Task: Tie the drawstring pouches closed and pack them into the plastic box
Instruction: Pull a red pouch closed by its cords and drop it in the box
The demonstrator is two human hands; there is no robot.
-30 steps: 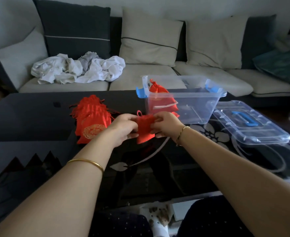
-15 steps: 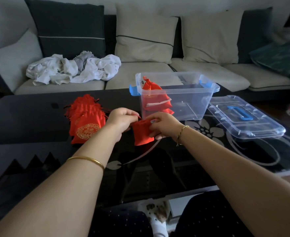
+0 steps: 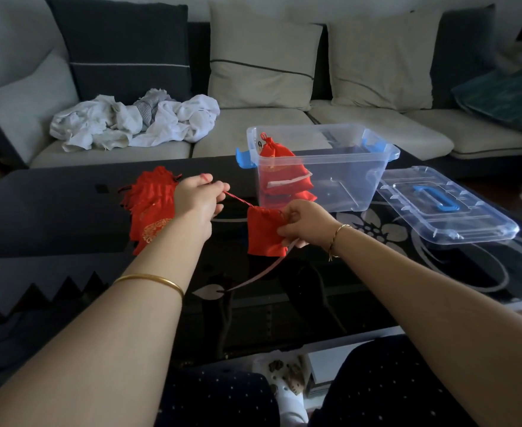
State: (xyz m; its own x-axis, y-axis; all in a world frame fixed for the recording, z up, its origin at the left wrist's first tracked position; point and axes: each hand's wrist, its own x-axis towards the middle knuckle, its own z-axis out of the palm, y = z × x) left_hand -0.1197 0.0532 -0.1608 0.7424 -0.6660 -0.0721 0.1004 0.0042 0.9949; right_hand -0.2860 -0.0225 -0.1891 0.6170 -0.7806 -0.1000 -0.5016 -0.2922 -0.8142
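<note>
A small red pouch [image 3: 264, 234] hangs above the black table. My right hand [image 3: 304, 221] pinches its gathered top at the right. My left hand [image 3: 199, 197] is shut on the pouch's red drawstring [image 3: 238, 198], which runs taut from the pouch up to the left. A pile of red pouches with gold print [image 3: 151, 208] lies on the table behind my left wrist. The clear plastic box [image 3: 346, 177] with blue latches stands open behind my hands, with a few red pouches [image 3: 279, 172] stacked at its left end.
The box's clear lid [image 3: 444, 204] with a blue handle lies flat to the right of the box. The glossy black table [image 3: 53, 211] has a white flower pattern. A sofa with cushions and crumpled white laundry [image 3: 133, 120] sits behind it.
My hands were together at the pouch's mouth. My left hand has now drawn away up and to the left, pulling the drawstring out taut, while my right hand keeps hold of the pouch.
</note>
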